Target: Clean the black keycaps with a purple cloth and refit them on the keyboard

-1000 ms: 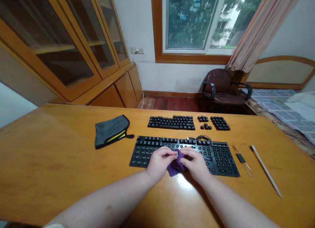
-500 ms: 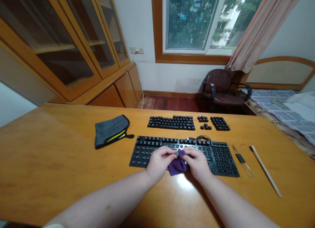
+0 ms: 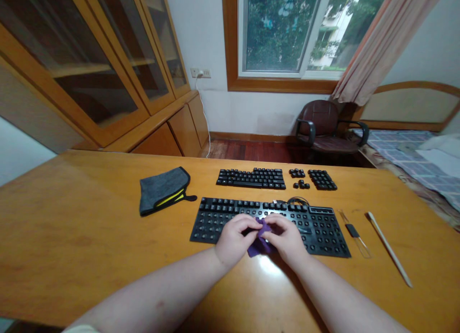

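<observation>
My left hand (image 3: 236, 239) and my right hand (image 3: 286, 237) meet above the near edge of a black keyboard (image 3: 325, 230). Both are closed, fingertips pinching a small purple cloth (image 3: 259, 246) that hangs down in folds. Half a second ago a small dark keycap showed at the left fingertips; now fingers and cloth hide that spot. Much of the keyboard is bare of keycaps, with rows of switches (image 3: 206, 227) exposed, while its top row still carries caps. My hands cover part of the keyboard's middle.
Loose keycaps (image 3: 251, 178) lie grouped behind the keyboard, with a number-pad group (image 3: 322, 179) at right. A folded grey cloth (image 3: 163, 191) lies left. A wire keycap puller (image 3: 352, 231) and a pale thin brush (image 3: 390, 249) lie right. A coiled cable (image 3: 298, 201) sits behind the keyboard.
The purple cloth has been bunched and folded up between my fingertips, and the keycap has gone out of sight. My hands stay in nearly the same place.
</observation>
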### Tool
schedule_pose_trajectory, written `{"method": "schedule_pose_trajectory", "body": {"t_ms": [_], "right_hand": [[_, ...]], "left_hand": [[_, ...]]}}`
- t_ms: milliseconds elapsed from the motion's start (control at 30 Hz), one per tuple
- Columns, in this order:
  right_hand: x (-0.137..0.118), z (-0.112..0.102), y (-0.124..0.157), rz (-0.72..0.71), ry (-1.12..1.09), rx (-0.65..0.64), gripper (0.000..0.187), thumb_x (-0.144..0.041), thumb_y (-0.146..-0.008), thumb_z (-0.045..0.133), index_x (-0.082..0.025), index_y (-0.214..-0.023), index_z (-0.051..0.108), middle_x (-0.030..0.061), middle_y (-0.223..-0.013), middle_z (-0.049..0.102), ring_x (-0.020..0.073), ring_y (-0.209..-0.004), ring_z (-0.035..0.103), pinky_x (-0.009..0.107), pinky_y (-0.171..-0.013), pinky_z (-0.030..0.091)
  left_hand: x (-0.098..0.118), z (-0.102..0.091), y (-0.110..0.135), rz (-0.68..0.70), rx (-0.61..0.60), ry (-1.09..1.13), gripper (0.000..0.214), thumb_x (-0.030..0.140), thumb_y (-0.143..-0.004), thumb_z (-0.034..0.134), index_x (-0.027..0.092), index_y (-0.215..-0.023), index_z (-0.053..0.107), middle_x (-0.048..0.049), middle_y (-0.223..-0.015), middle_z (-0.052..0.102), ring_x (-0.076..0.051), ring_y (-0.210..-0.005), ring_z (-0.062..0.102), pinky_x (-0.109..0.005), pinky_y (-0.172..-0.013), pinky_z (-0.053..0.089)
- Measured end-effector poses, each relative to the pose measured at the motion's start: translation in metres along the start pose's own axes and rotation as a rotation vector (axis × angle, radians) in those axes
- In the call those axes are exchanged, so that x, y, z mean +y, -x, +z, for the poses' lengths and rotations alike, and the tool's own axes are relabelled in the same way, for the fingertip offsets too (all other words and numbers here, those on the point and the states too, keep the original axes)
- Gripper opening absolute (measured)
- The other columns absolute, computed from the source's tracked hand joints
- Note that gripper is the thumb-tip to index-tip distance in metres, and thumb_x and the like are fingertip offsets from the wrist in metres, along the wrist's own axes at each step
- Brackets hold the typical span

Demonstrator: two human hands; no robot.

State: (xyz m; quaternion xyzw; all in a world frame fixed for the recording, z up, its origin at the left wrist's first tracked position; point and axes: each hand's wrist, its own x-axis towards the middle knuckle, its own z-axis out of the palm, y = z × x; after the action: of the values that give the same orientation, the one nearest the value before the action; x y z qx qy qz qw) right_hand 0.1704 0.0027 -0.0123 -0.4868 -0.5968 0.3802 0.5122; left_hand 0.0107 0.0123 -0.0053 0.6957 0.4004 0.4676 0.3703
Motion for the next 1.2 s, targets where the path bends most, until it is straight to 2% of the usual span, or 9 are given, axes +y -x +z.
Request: {"method": "schedule_pose_trajectory", "body": {"t_ms": [233, 500, 633, 733, 867, 1200], "right_hand": [[-0.003, -0.001, -0.0014, 0.001, -0.031, -0.027, 0.002, -0.022, -0.066, 0.068, -0.021, -0.066, 0.069, 0.0026, -0.066, 0.062, 0.0165, -0.064, 0.059, 0.029, -0.062, 0.048], [-0.0037, -0.0033, -0.0024, 0.012, -0.018, -0.058, 0.009, -0.022, -0.073, 0.062, -0.02, -0.067, 0.069, 0.004, -0.069, 0.062, 0.0171, -0.067, 0.059, 0.029, -0.064, 0.047], [-0.0023, -0.0017, -0.0012, 0.01, -0.032, -0.059, 0.002, -0.021, -0.067, 0.067, -0.02, -0.068, 0.067, 0.0032, -0.072, 0.062, 0.0175, -0.07, 0.059, 0.03, -0.066, 0.047], [-0.0024, -0.0007, -0.0006, 0.022, -0.06, -0.036, 0.01, -0.019, -0.06, 0.072, -0.02, -0.068, 0.067, 0.0022, -0.071, 0.061, 0.017, -0.068, 0.058, 0.028, -0.063, 0.047], [-0.004, -0.0012, -0.0019, 0.044, -0.072, -0.05, 0.001, -0.018, -0.065, 0.068, -0.02, -0.066, 0.068, 0.0026, -0.068, 0.061, 0.0166, -0.066, 0.058, 0.028, -0.062, 0.046], [-0.001, -0.0036, -0.0026, 0.075, -0.094, -0.02, 0.009, -0.022, -0.07, 0.061, -0.019, -0.066, 0.069, 0.0032, -0.068, 0.062, 0.017, -0.067, 0.058, 0.028, -0.065, 0.045]], "left_hand": [[0.0022, -0.0013, 0.0, 0.028, 0.003, -0.071, 0.014, 0.01, -0.068, 0.063, 0.021, -0.075, 0.07, -0.0039, -0.077, 0.067, -0.016, -0.076, 0.062, -0.029, -0.074, 0.051], [0.0029, -0.0003, -0.0005, -0.014, 0.029, -0.062, 0.011, 0.013, -0.065, 0.067, 0.02, -0.073, 0.07, -0.0036, -0.078, 0.066, -0.016, -0.075, 0.062, -0.029, -0.073, 0.052], [0.0046, -0.0011, -0.0006, -0.006, 0.029, -0.058, 0.014, 0.01, -0.066, 0.065, 0.02, -0.075, 0.07, -0.004, -0.079, 0.066, -0.015, -0.075, 0.062, -0.028, -0.073, 0.051], [0.0045, -0.0017, -0.0001, 0.017, 0.018, -0.066, 0.016, 0.008, -0.068, 0.063, 0.02, -0.076, 0.07, -0.004, -0.079, 0.066, -0.015, -0.077, 0.062, -0.028, -0.074, 0.051], [0.0032, -0.0011, 0.0003, 0.021, 0.013, -0.068, 0.015, 0.009, -0.067, 0.064, 0.02, -0.076, 0.069, -0.0036, -0.079, 0.066, -0.015, -0.076, 0.062, -0.027, -0.073, 0.052], [0.0011, 0.0018, 0.0015, 0.034, 0.02, -0.087, 0.015, 0.013, -0.067, 0.067, 0.021, -0.079, 0.07, -0.0031, -0.08, 0.066, -0.015, -0.077, 0.061, -0.027, -0.074, 0.052]]}}
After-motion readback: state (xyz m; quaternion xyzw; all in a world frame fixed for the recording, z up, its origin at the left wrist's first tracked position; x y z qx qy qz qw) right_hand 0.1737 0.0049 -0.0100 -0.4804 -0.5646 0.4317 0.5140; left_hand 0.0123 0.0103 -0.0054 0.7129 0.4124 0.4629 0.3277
